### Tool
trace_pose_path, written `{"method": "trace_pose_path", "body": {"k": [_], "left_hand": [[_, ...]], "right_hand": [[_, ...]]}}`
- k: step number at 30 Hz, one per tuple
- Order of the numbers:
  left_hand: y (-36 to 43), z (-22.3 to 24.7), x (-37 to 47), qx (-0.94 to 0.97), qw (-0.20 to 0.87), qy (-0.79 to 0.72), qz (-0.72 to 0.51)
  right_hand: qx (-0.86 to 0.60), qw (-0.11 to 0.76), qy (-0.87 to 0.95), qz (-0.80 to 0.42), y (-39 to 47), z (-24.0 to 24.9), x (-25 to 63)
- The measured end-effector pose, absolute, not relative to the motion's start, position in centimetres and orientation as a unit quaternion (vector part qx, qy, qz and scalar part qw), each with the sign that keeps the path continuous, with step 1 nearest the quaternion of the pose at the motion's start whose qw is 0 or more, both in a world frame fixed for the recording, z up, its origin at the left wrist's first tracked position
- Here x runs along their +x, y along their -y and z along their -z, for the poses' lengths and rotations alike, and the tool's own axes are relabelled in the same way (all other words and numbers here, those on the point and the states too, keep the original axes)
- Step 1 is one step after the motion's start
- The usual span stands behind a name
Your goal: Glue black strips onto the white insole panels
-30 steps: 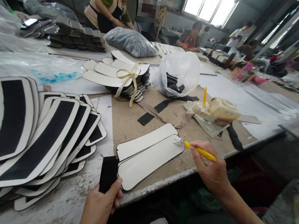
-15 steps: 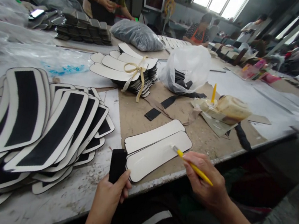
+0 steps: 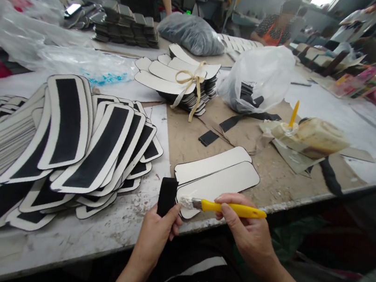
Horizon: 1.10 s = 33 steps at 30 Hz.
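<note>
The right hand (image 3: 248,225) gripped the brush (image 3: 211,206) by its handle, probably for control, bristles at the near panel's (image 3: 226,179) left end. The left hand (image 3: 158,231) pinched the strip (image 3: 167,196) beside this end, perhaps to steady the panel on the table (image 3: 114,233).

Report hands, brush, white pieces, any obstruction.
Right hand gripping yellow brush, bristles at left end of nearer white piece. Left hand holding black strip. Possible obstruction: left thumb, close to bristles.
</note>
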<state>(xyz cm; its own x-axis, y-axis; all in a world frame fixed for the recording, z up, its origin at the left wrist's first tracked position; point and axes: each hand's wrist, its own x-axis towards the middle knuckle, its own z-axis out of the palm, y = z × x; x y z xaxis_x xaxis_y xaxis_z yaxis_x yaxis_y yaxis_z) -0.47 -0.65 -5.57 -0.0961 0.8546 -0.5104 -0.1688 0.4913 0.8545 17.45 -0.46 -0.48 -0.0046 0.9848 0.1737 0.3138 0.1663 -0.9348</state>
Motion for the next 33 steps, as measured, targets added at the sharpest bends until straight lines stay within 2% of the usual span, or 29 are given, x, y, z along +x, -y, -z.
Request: {"method": "trace_pose_path", "body": {"k": [5, 12, 18, 22, 28, 31, 33], "left_hand": [[0.7, 5.5, -0.5, 0.273, 0.616, -0.605, -0.425], [0.8, 5.5, -0.5, 0.27, 0.609, -0.614, -0.422], [0.9, 5.5, -0.4, 0.27, 0.601, -0.626, -0.418], [0.6, 5.2, -0.8, 0.284, 0.593, -0.638, -0.401], [-0.4, 3.4, -3.0, 0.316, 0.546, -0.668, -0.395], [0.5, 1.7, -3.4, 0.288, 0.511, -0.69, -0.424], [1.7, 0.5, -2.6, 0.279, 0.551, -0.657, -0.431]], "right_hand": [[-0.558, 0.455, 0.634, -0.281, 0.3, 0.8, 18.5], [-0.541, 0.436, 0.654, -0.298, 0.5, 0.9, 18.6], [-0.54, 0.438, 0.713, -0.094, -0.6, 0.9, 22.3], [-0.539, 0.449, 0.712, -0.025, -0.4, -0.6, 23.9], [-0.545, 0.473, 0.689, -0.058, 0.4, -3.3, 24.2], [-0.529, 0.467, 0.697, -0.125, 0.4, -4.2, 23.6], [-0.53, 0.424, 0.706, -0.204, 0.3, -4.4, 22.6]]}}
